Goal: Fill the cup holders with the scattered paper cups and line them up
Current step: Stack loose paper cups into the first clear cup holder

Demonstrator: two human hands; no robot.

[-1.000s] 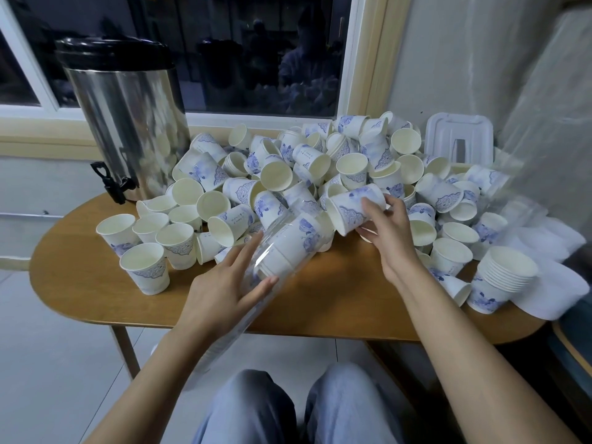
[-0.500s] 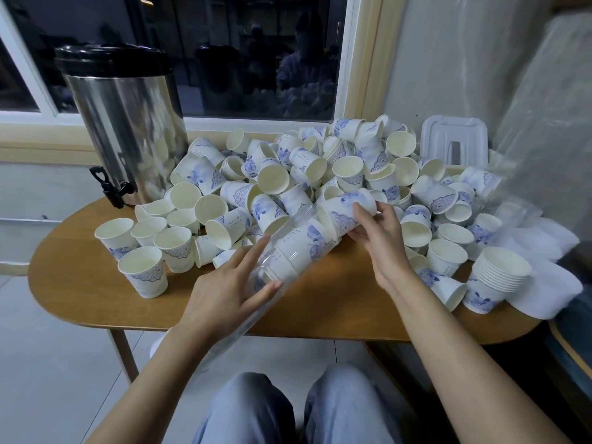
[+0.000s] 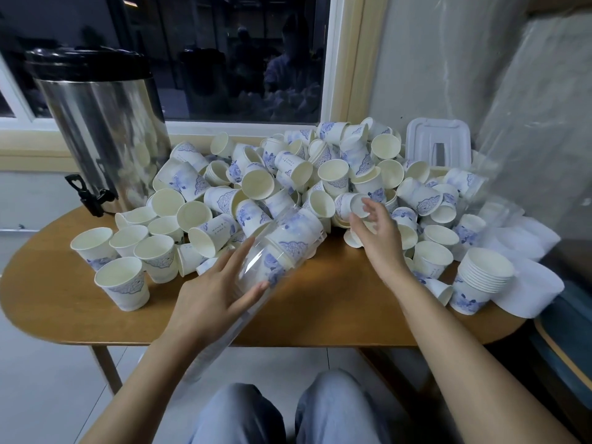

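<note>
Cradling clear plastic sleeve [image 3: 253,270] in left hand [image 3: 214,296], thumb on one side, fingers laid along the other. Tilted, mouth up toward the heap, lower end hanging past the table [image 3: 320,318] edge below the wrist. Inside it, just beyond the left fingertips: nested cups [image 3: 294,241].

Reaching with right hand [image 3: 376,233], fingers spread wide, holding nothing. Nearest loose cup [image 3: 354,205] on its side right at the fingertips, contact unclear. Rest of cup heap [image 3: 288,174] beyond both hands; short stack [image 3: 480,283] out past the right forearm.

Probably very light, thin-walled, easy to crush – best pinched gently at the rim or round the mid wall, no squeezing. Sleeve film likely floppy and slick – better supported from underneath near the loaded end.
</note>
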